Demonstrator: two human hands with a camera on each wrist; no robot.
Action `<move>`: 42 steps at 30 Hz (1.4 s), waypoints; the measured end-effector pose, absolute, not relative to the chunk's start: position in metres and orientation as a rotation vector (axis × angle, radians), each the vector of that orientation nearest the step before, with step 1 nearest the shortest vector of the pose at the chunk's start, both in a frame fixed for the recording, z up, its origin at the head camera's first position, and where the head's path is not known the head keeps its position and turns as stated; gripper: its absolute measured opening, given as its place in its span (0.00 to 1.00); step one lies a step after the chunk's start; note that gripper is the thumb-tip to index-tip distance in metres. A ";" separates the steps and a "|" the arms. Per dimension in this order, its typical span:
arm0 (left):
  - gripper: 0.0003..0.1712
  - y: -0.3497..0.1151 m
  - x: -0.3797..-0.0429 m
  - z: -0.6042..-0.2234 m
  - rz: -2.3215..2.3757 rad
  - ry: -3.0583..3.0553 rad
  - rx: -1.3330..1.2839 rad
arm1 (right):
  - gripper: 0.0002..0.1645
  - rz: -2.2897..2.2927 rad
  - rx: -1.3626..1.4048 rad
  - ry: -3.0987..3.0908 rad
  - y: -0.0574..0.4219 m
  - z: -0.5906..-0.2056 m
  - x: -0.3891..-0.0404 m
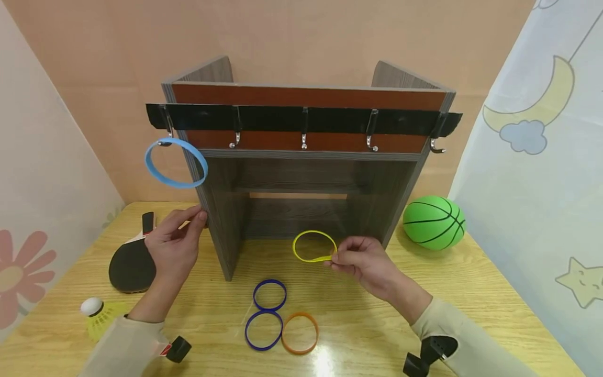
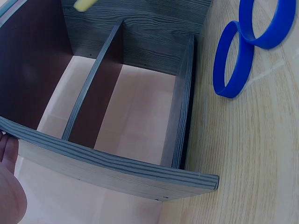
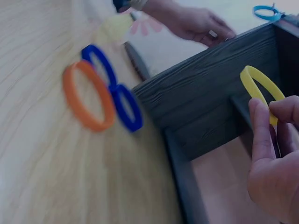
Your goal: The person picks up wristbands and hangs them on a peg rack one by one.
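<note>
My right hand (image 1: pixel 363 264) pinches a yellow silicone wristband (image 1: pixel 314 232) by its edge, holding it in front of the rack's lower opening. The band's loop stands out to the left of my fingertips. My left hand (image 1: pixel 176 243) touches the outer side of the grey wooden rack (image 1: pixel 218 230); no fingers show on the panel's inner side in the left wrist view. A light blue wristband (image 1: pixel 176 185) hangs from the leftmost metal hook (image 1: pixel 168 128). Two dark blue wristbands (image 1: pixel 264 347) and an orange wristband (image 1: pixel 300 352) lie on the table near the front.
Several hooks line a black strip (image 1: pixel 270 118) across the rack. A paddle (image 1: pixel 132 267) and a yellow shuttlecock (image 1: pixel 101 317) lie left on the wooden table (image 1: pixel 377 335). A green ball (image 1: pixel 433 222) sits right of the rack.
</note>
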State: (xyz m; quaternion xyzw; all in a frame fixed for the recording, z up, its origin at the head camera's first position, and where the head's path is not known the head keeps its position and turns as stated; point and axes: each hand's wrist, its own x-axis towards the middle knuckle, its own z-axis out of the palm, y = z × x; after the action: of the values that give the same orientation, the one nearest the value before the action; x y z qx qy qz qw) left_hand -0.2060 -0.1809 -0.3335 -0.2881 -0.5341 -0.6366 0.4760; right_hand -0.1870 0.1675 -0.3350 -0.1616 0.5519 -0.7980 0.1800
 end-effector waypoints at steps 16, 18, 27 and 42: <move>0.09 -0.170 -0.195 -0.322 -1.560 -1.331 -0.697 | 0.14 -2.437 -0.723 1.386 0.142 -0.280 -0.185; 0.08 -0.171 -0.195 -0.322 -1.553 -1.320 -0.695 | 0.14 -2.454 -0.734 1.364 0.135 -0.274 -0.183; 0.08 -0.180 -0.200 -0.333 -1.535 -1.322 -0.660 | 0.16 -2.518 -0.750 1.259 0.099 -0.247 -0.182; 0.07 -0.180 -0.205 -0.334 -1.574 -1.295 -0.715 | 0.14 -2.538 -0.824 1.224 0.057 -0.217 -0.183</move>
State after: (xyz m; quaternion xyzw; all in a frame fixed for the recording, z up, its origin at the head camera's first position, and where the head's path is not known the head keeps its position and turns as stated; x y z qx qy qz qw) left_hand -0.2050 -0.1805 -0.3340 -0.2918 -0.5288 -0.6426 0.4715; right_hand -0.1834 0.0568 -0.2174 -0.2792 0.4146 -0.8600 0.1028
